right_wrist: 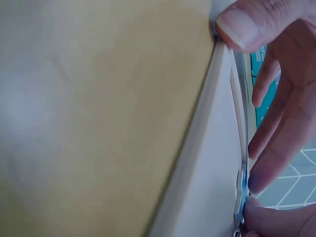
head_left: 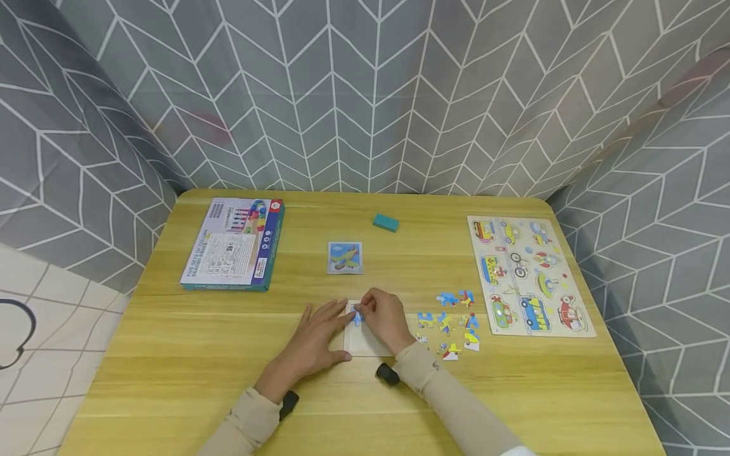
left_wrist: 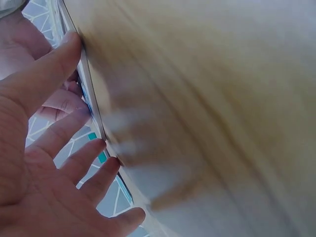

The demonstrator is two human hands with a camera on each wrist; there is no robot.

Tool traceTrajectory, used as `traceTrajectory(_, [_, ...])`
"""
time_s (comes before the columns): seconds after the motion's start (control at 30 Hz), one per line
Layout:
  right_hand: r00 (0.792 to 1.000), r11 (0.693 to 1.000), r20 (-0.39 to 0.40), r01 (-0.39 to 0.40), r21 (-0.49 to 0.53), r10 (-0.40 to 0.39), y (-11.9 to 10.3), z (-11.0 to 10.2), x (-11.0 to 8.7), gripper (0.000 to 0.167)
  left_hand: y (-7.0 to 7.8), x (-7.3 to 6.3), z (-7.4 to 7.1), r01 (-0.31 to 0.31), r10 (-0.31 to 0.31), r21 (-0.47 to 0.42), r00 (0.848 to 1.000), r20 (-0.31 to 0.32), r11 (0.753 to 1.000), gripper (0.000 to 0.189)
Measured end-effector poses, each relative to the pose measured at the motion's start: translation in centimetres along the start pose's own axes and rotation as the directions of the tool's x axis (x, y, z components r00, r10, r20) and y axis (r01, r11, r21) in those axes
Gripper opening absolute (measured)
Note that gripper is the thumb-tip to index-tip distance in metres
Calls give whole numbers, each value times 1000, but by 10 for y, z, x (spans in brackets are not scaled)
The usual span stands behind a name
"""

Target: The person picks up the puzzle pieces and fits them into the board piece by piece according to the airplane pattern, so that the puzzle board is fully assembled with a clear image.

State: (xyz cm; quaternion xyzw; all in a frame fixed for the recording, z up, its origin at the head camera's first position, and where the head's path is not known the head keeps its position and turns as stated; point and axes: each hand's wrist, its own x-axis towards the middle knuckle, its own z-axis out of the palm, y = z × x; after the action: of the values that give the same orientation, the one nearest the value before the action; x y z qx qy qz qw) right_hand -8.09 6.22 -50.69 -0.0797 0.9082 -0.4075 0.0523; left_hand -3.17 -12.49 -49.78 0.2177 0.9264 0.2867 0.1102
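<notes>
Our left hand [head_left: 313, 339] lies with straight, spread fingers on the tray [head_left: 365, 345]; our right hand [head_left: 386, 316] holds with bent fingers a blue piece [head_left: 357, 318] inside it, at the far left corner. To its right, loose pieces [head_left: 471, 340] lie before a board [head_left: 529, 288] which carries vehicles. Beyond are an airplane card [head_left: 345, 258] and a teal block [head_left: 386, 222]. On the box [head_left: 234, 247], at left, we read "FIVE SETS OF COLUMN"; the smaller print is illegible.

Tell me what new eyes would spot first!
Probably the bright vehicle board on the right of the table, with colourful jigsaw pieces scattered beside it. Then the left grip and right grip, close together at a blue piece on the pale tray mid-table.
</notes>
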Motion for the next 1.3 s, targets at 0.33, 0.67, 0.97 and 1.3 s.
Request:
traceTrajectory(0.33, [999, 999, 25, -44, -31, 45, -1, -1, 5, 19, 2, -1, -3, -20, 21, 51, 1000, -7, 999, 73])
traceTrajectory(0.67, [998, 1000, 65, -15, 18, 14, 3, -7, 1, 20, 2, 0, -3, -20, 20, 114, 1000, 1, 993, 76])
traceTrajectory(0.97, [990, 998, 138, 6, 69, -15, 6, -15, -11, 27, 2, 1, -5, -16, 13, 172, 1000, 19, 985, 77])
traceTrajectory(1.3, [992, 999, 127, 17, 42, -22, 7, -13, -12, 27, 1, -1, -3, -24, 21, 146, 1000, 21, 989, 79])
